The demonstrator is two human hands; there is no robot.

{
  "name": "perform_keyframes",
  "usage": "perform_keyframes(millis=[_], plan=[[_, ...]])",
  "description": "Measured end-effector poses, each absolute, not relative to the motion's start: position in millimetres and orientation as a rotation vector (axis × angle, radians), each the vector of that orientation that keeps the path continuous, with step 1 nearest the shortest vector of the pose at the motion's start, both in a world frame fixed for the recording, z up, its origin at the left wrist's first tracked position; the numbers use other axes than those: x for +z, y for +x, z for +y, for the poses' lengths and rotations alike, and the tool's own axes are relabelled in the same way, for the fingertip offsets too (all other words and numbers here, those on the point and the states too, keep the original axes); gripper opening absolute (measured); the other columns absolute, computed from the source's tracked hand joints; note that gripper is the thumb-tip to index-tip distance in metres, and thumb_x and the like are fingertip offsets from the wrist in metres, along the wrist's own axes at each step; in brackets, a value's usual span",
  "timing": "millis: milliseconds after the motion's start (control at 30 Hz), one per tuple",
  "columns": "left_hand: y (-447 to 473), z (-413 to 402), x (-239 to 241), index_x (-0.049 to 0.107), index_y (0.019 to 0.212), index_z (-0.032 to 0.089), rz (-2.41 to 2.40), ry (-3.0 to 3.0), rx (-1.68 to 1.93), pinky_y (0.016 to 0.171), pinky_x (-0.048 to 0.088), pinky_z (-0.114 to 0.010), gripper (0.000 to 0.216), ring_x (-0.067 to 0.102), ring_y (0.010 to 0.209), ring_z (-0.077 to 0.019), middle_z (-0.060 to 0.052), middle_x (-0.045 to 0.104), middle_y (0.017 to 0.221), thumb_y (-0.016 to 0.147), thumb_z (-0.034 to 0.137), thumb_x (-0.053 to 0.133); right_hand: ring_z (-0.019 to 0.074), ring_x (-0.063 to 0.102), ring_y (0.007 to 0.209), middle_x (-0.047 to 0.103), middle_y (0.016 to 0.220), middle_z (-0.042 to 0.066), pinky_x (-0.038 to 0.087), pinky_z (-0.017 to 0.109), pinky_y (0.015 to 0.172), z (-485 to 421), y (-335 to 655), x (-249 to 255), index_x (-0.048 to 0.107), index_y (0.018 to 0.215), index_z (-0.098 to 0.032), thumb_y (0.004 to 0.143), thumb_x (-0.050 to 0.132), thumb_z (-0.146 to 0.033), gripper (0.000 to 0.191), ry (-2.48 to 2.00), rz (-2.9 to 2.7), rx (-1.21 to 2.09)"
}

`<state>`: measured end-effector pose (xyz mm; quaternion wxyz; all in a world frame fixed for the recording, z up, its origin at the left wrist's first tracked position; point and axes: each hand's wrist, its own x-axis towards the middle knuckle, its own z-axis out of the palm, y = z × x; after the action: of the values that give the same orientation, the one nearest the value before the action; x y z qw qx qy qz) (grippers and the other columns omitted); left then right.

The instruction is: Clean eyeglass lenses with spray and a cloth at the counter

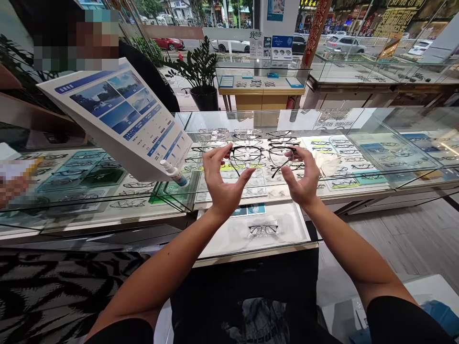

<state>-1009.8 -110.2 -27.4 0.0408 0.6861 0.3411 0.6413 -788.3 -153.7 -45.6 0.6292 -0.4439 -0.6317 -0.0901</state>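
A pair of black-framed glasses [261,155] is held up over the glass display counter [322,188]. My left hand [222,184] pinches the left lens rim between thumb and fingers. My right hand [303,179] grips the right side of the frame at the temple, whose arm hangs down folded out. The lenses face away from me.
Another pair of glasses [263,230] lies on a white tray on the lower shelf. A white cloth [328,162] rests on the counter to the right. A tilted brochure board [122,117] and a small bottle [174,173] stand at the left, with a person [150,71] behind.
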Motion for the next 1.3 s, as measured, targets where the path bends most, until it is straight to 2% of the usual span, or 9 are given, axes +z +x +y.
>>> perform_keyframes(millis=[267,667,900,1100,1300], plan=[[-1009.7,-108.1,-27.0,0.070,0.142,0.024,1.030,2.064,1.864,0.093,0.058,-0.040,0.072,0.068,0.112,-0.0263,-0.011,0.069,0.127,0.094,0.078,0.076,0.0271,0.071,0.096,0.076,0.112,0.007,0.057,0.048,0.091,-155.3,-786.1,-41.7,0.066,0.142,-0.027,0.105,0.068,-0.058,0.049,-1.031,-1.435,-0.317],[-1009.6,-104.8,-29.7,0.070,0.143,0.025,1.022,2.037,1.834,0.093,0.057,-0.039,0.069,0.069,0.113,-0.0264,-0.011,0.070,0.126,0.095,0.074,0.078,0.0272,0.069,0.094,0.076,0.111,0.008,0.058,0.049,0.092,-156.2,-786.9,-39.0,0.068,0.141,-0.029,0.104,0.069,-0.067,0.053,-1.076,-1.419,-0.272],[-1010.3,-106.3,-30.0,0.069,0.146,0.026,0.999,2.039,1.935,0.097,0.057,-0.042,0.071,0.067,0.117,-0.0283,-0.012,0.068,0.129,0.094,0.073,0.080,0.0277,0.074,0.098,0.078,0.115,0.009,0.062,0.049,0.092,-153.0,-787.0,-40.9,0.069,0.141,-0.028,0.105,0.070,-0.065,0.052,-1.018,-1.441,-0.193],[-1012.7,-102.1,-30.9,0.064,0.153,0.028,0.972,2.113,1.909,0.103,0.058,-0.045,0.075,0.066,0.127,-0.0311,-0.013,0.066,0.137,0.096,0.073,0.077,0.0314,0.077,0.104,0.080,0.121,0.011,0.066,0.052,0.093,-152.3,-783.6,-37.8,0.068,0.143,-0.030,0.103,0.070,-0.070,0.057,-1.047,-1.452,-0.309],[-1010.1,-103.4,-34.5,0.055,0.160,0.027,0.990,2.109,1.808,0.113,0.057,-0.046,0.080,0.065,0.137,-0.0319,-0.016,0.063,0.151,0.098,0.073,0.075,0.0359,0.077,0.117,0.080,0.128,0.013,0.066,0.058,0.099,-150.9,-781.2,-37.6,0.068,0.146,-0.031,0.101,0.074,-0.068,0.058,-0.999,-1.464,-0.423]])
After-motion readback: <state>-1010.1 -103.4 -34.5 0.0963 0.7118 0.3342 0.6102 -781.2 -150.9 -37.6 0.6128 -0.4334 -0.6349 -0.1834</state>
